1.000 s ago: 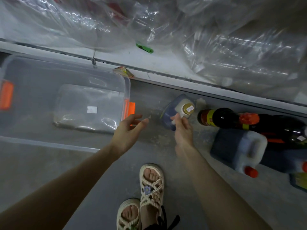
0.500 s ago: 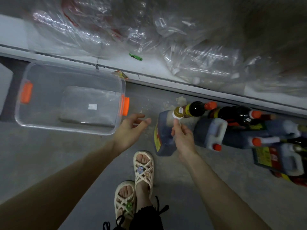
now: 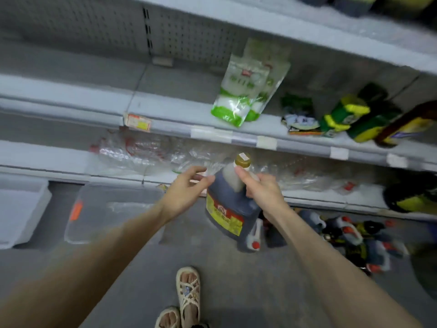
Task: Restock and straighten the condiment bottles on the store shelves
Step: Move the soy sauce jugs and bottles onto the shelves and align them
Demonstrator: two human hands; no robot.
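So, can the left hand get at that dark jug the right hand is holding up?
Probably yes: the left hand is open right beside the dark sauce jug, with nothing between them, and the right hand grips only the neck side.

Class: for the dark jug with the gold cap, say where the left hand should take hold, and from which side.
Best grip, judging by its pose: the jug's broad labelled body, with the left hand coming from the left. The right hand holds the narrow neck under the gold cap, so the tilted body seems to hang unsupported.
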